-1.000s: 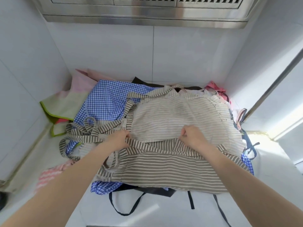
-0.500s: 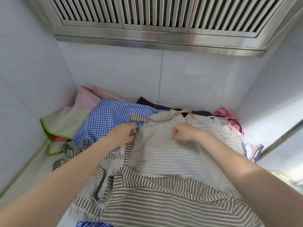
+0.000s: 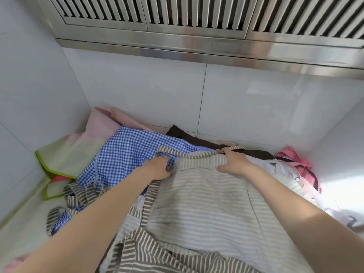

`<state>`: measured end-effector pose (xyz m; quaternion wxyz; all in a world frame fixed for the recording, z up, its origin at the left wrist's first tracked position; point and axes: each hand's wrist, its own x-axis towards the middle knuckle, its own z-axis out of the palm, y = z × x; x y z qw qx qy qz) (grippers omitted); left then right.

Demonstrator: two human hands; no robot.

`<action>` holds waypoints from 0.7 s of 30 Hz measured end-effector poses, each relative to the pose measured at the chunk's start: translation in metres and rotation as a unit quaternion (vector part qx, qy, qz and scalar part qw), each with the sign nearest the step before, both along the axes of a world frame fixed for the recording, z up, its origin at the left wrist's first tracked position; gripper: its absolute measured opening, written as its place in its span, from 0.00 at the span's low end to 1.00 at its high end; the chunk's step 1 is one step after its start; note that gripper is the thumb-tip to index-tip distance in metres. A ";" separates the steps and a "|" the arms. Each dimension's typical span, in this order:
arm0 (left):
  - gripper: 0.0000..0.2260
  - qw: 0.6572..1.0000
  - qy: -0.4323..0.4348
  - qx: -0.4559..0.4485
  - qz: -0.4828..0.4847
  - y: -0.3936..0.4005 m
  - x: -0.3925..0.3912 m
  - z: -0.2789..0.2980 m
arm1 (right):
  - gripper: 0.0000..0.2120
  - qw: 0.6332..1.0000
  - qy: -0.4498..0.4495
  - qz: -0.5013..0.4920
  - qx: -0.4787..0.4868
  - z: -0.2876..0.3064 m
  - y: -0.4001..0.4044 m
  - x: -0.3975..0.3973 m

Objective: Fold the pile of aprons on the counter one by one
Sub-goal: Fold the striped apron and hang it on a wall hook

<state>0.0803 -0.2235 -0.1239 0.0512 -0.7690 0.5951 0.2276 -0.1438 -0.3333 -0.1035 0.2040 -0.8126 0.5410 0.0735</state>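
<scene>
A grey-and-white striped apron (image 3: 206,203) lies spread over the top of the pile, filling the near middle of the scene; its body shows pale, fine stripes, while the hem and ties at the near and left edges carry bolder brown-grey stripes. Under it to the far left lies a blue gingham apron (image 3: 126,154), and beyond that a pink and green cloth (image 3: 78,152) against the left wall. The left hand (image 3: 157,168) grips the apron's far-left corner with curled fingers. The right hand (image 3: 234,160) pinches the far top edge by the striped neck strap (image 3: 197,154). A pink ribbon (image 3: 293,158) lies far right.
</scene>
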 end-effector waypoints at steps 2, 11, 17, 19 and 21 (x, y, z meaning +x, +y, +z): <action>0.15 1.000 -0.028 0.006 -0.003 0.001 0.000 -0.001 | 0.30 0.998 -0.053 -0.014 -0.020 -0.001 -0.002 0.000; 0.15 0.986 -0.141 0.079 -0.027 0.025 0.026 0.030 | 0.18 0.995 -0.021 0.098 -0.020 0.072 0.006 -0.005; 0.13 0.941 -0.324 -0.099 -0.022 0.032 0.027 0.063 | 0.15 0.993 0.015 0.116 0.018 0.125 0.036 -0.010; 0.14 0.912 -0.342 -0.227 0.018 0.037 0.036 0.091 | 0.14 0.988 0.028 0.073 -0.133 0.127 0.042 -0.016; 0.14 0.899 -0.355 -0.257 0.020 0.044 0.039 0.109 | 0.14 0.963 0.003 0.019 -0.269 0.117 0.055 -0.019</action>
